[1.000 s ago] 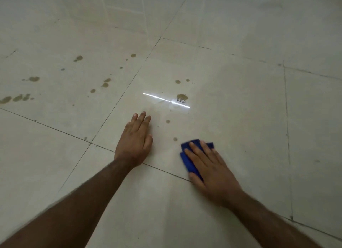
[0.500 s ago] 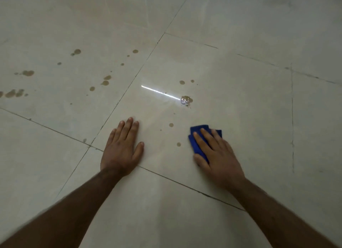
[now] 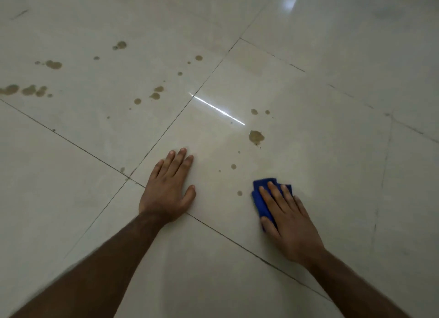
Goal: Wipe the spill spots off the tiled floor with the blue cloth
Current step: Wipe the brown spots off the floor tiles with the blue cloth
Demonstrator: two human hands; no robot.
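left hand [image 3: 167,189] flat on floor [image 3: 332,151] | right hand [image 3: 288,219] flat on blue cloth [image 3: 259,199]

The tiled floor [image 3: 308,151] is glossy off-white, crossed by thin dark grout lines [image 3: 78,146]. Brown spill spots [image 3: 256,136] dot it, most of them left of the deep blue cloth [image 3: 260,199].
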